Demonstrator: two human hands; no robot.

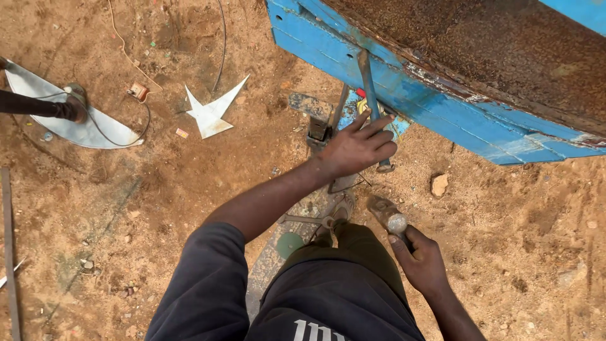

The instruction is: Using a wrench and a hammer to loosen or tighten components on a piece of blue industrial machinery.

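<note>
**Hands at the blue panel**

The left hand point(358, 148) is stretched out over a long metal rod point(368, 88). The fingers are partly curled on the rod, near its low end. The rod leans up against the blue panel point(442, 107), which has a rusty top. A flat metal bar point(339, 110) stands just beside the rod.

The right hand point(420, 259) is closed around a small hammer point(396, 223). Its round grey head sticks out of the fist, low and near the person's foot.

On the sandy ground point(158, 208) to the left lie a white star-shaped bit of metal point(211, 110) and a curved metal sheet point(63, 120) with a thin wire point(120, 136) over it. A small stone point(439, 184) sits near the panel.

What could go wrong? The rod only leans, so I think it could slip on the loose sand. The left fingers are close to the rod's end, so a hammer hit that misses could hurt them. The cut metal looks sharp too.
</note>
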